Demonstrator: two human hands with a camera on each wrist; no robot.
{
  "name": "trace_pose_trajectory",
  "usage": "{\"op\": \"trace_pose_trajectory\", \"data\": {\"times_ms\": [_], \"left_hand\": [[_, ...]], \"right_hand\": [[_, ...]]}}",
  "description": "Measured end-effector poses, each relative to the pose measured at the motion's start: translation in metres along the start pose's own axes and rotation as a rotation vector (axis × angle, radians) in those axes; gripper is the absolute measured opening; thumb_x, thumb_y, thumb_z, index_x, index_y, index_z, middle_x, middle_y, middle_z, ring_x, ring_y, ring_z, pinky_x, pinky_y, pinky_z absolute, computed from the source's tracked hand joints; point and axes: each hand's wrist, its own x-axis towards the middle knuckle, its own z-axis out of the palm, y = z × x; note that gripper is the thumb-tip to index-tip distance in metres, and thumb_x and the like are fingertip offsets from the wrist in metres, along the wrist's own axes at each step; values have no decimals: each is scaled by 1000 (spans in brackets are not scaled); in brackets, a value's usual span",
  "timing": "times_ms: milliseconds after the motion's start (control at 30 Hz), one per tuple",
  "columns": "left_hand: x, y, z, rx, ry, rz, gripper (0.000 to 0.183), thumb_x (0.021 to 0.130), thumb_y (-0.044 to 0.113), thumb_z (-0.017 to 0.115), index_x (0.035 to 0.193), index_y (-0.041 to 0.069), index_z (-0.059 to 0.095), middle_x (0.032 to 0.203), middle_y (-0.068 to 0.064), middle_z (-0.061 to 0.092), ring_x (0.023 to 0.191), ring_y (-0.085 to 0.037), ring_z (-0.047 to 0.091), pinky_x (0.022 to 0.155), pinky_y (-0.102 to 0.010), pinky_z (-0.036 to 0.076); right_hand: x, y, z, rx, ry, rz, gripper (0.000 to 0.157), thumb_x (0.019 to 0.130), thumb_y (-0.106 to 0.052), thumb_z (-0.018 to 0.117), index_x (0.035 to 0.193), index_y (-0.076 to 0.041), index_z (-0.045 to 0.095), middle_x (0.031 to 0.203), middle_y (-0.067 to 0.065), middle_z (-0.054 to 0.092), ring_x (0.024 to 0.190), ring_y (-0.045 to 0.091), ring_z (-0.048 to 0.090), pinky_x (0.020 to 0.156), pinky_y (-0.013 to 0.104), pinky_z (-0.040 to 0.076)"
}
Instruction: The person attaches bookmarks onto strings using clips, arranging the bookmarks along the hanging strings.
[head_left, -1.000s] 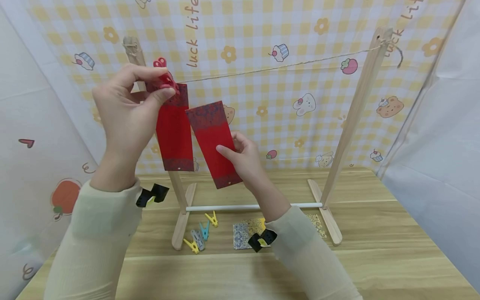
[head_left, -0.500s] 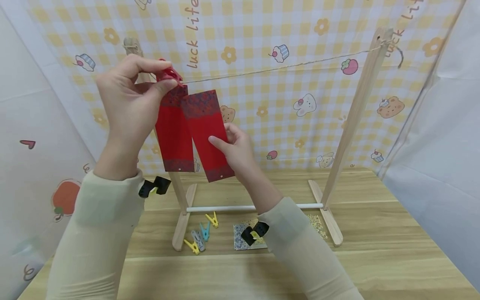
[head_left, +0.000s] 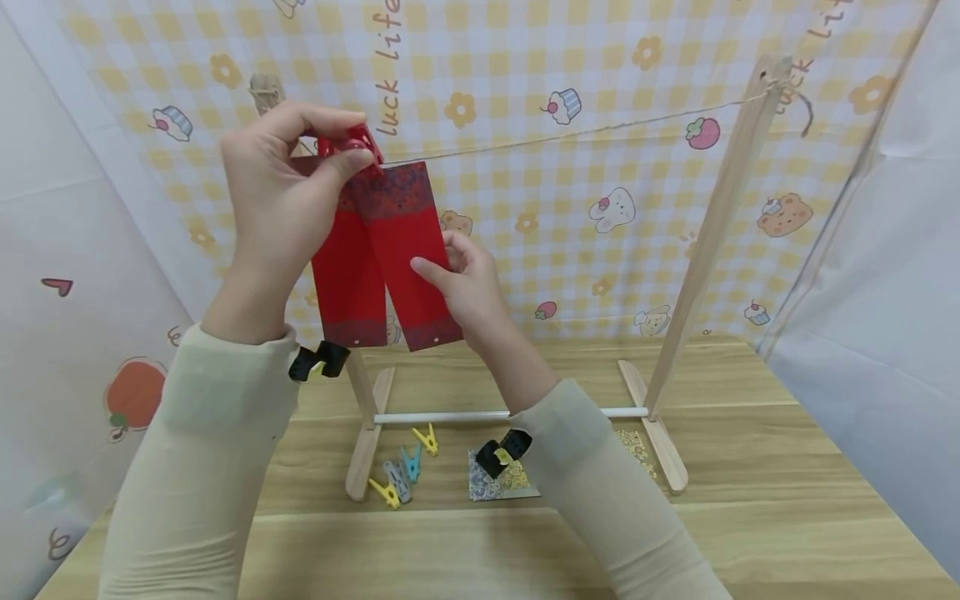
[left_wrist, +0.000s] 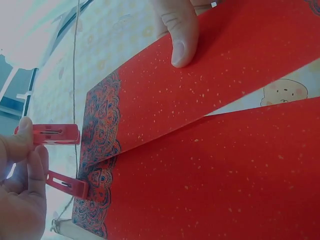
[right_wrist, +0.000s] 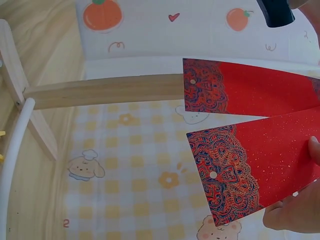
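Observation:
My left hand [head_left: 281, 183] pinches a red clothespin [left_wrist: 57, 134] between thumb and fingers, its tip right at the twine [head_left: 570, 132]. My right hand [head_left: 476, 287] holds a red card [head_left: 408, 258] with dark patterned ends and a small punched hole, thumb on its face. This card tilts, its top edge right at the twine beside the pinched clothespin. It overlaps a matching red card [head_left: 348, 287], which hangs from the twine at the left. In the left wrist view, a second red clothespin [left_wrist: 67, 185] sits at the hanging card's top edge, just beside my left fingers.
Wooden posts [head_left: 712, 225] with a white crossbar [head_left: 442, 417] carry the twine. On the table [head_left: 420, 550] lie yellow clothespins [head_left: 385, 493], a blue clothespin [head_left: 411, 462] and a grey clothespin [head_left: 397, 481]. Patterned cards [head_left: 498, 483] lie partly under my right forearm. A checked cloth [head_left: 540, 200] hangs behind.
My right hand has raised its red card up and left until the top edge meets the twine. My left hand has shifted slightly right and up with its clothespin.

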Motion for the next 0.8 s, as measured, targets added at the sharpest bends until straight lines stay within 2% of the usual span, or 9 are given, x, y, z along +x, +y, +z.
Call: {"op": "trace_pose_trajectory", "data": {"times_ms": [167, 433, 633, 800], "left_hand": [[0, 3, 1, 60, -26, 15, 18, 85, 5, 76, 103, 3, 78, 93, 2, 72, 84, -11, 61, 75, -13, 56], [1, 8, 0, 95, -39, 20, 20, 86, 9, 76, 105, 4, 77, 87, 15, 66, 85, -11, 59, 75, -12, 55], [2, 10, 1, 99, -43, 56, 20, 87, 9, 75, 106, 2, 76, 85, 21, 65, 83, -9, 61, 74, -12, 55], [3, 12, 1, 107, -49, 35, 20, 86, 8, 75, 106, 2, 76, 85, 17, 65, 83, -9, 63, 74, -13, 55]], "right_hand": [[2, 0, 2, 19, -9, -12, 18, 93, -4, 67, 111, -7, 63, 109, 15, 72, 82, 15, 72, 72, 35, 62], [4, 0, 5, 35, -13, -52, 16, 93, -1, 66, 108, -5, 63, 111, 17, 71, 83, 14, 71, 73, 31, 61], [7, 0, 7, 43, 5, -63, 17, 92, 0, 66, 109, -3, 64, 114, 19, 71, 87, 21, 73, 75, 35, 62], [11, 0, 7, 30, 18, -88, 21, 92, 1, 66, 112, -2, 65, 115, 20, 71, 94, 28, 73, 77, 37, 62]]}}
